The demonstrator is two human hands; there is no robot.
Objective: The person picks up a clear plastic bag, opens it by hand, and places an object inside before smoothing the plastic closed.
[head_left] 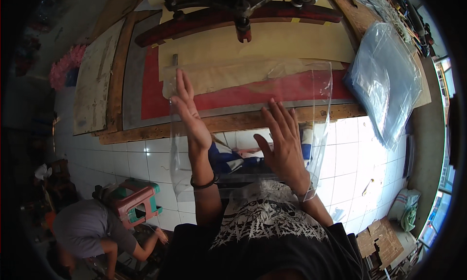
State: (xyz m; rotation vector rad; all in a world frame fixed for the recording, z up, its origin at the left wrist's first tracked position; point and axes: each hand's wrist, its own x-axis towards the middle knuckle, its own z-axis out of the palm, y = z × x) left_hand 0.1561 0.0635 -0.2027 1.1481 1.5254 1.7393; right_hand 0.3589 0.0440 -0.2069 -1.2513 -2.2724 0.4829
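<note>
A clear plastic bag or sleeve [311,92] is stretched out in front of my body, its far part over the worktable's front edge. My left hand [193,126] is at its left side, fingers stretched upward and palm turned inward. My right hand [283,141] lies flat against the plastic right of the middle, fingers extended and thumb apart. Whether the hands are inside the plastic or on its outer face, I cannot tell. Beneath its far part are a red sheet [292,89] and a yellowish sheet [219,51] on the table.
A dark metal frame with a red curved bar [204,24] spans the table's far side. A stack of clear plastic bags [386,80] overhangs the right corner. A wooden board [99,80] lies at left. Lower left, another person [87,229] bends beside a stool [136,202].
</note>
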